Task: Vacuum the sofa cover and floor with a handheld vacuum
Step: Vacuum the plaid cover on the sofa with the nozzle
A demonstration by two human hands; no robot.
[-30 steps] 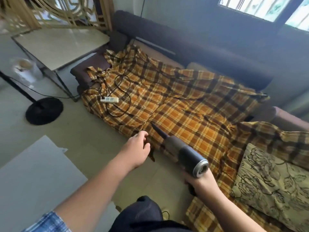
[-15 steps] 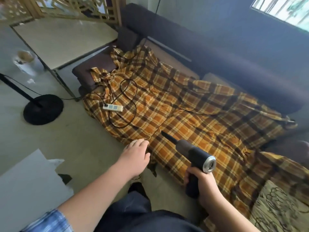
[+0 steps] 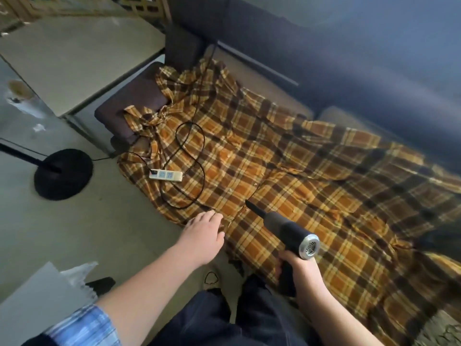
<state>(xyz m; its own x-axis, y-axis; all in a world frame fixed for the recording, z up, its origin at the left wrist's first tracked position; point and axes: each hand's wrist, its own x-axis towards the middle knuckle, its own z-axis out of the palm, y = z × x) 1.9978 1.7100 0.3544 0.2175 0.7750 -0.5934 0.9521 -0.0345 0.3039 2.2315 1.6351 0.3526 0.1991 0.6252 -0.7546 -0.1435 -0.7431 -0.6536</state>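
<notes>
Vacuum [image 3: 289, 229] in right hand [image 3: 300, 269], over cover [image 3: 311, 171]

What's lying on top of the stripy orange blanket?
On the plaid sofa cover lies a white power strip with its black cord looped around it. The cover hides most of the sofa seat beneath.

Right hand [image 3: 300, 267] clasps the handheld vacuum [image 3: 287, 229] (nozzle over the plaid sofa cover [image 3: 324, 176]); left hand [image 3: 203, 233] flat.
</notes>
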